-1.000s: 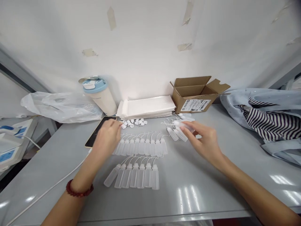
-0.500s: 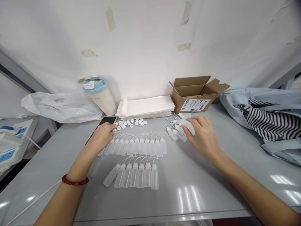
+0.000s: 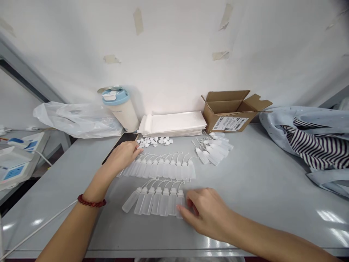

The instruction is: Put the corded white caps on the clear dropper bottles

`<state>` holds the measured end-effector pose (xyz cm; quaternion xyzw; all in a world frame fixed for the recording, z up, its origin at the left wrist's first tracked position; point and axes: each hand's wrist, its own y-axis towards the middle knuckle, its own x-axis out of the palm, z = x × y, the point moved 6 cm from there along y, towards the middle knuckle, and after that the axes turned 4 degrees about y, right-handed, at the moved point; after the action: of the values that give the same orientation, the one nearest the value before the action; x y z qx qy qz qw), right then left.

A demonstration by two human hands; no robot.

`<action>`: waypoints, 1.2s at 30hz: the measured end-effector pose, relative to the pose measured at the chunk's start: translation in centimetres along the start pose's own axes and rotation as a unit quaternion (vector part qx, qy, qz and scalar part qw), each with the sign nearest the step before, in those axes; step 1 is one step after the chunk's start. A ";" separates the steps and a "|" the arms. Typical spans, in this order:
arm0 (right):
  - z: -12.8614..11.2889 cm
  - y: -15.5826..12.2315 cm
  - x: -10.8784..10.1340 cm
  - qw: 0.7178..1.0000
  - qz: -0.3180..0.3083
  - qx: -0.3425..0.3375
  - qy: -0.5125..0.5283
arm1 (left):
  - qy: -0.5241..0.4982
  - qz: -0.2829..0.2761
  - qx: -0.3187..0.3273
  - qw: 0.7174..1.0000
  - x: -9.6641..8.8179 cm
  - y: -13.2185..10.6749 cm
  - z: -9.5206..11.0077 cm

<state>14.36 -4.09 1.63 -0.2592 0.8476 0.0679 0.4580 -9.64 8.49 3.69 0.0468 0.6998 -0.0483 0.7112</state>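
Observation:
My left hand [image 3: 124, 154] rests over the phone's edge at the left end of a heap of small white caps [image 3: 155, 141]. Its fingers are bent together at the nearest caps; whatever they pinch is hidden. My right hand [image 3: 207, 211] is at the right end of the front row of translucent squeeze bottles [image 3: 156, 203]. Its thumb tip meets the last bottle's side, and the index finger is curled apart from the thumb, with nothing seen between them. Behind lies a second row of bottles [image 3: 160, 169], their thin cap straps pointing away from me.
A loose pile of bottles [image 3: 214, 149] lies before an open cardboard box [image 3: 229, 122]. White envelopes [image 3: 174, 123], a tumbler [image 3: 124, 114], a plastic bag [image 3: 79, 122] and a phone [image 3: 120, 142] stand or lie along the back. At right is a blue bag with striped cloth [image 3: 321, 142].
My right hand has left the loose bottle pile and come toward me to the front row's right end. My left hand stays by the caps. The view has shifted slightly.

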 end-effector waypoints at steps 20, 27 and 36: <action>0.8 0.0 -1.1 0.991 -0.053 0.072 0.102 | -0.420 -0.066 0.035 0.905 -3.1 -4.5 7.7; 0.2 -0.5 -4.5 0.963 0.029 -0.020 0.267 | -0.506 -0.186 0.036 0.842 -2.6 -5.3 8.9; 0.2 -0.4 -4.1 0.905 -0.060 -0.012 0.420 | -0.572 -0.234 0.107 0.779 -2.2 -7.2 12.6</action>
<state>16.53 -2.85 4.88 -0.3196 0.9434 -0.0652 0.0598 1.85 -0.32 6.12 -0.0789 0.1441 -0.3060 0.9377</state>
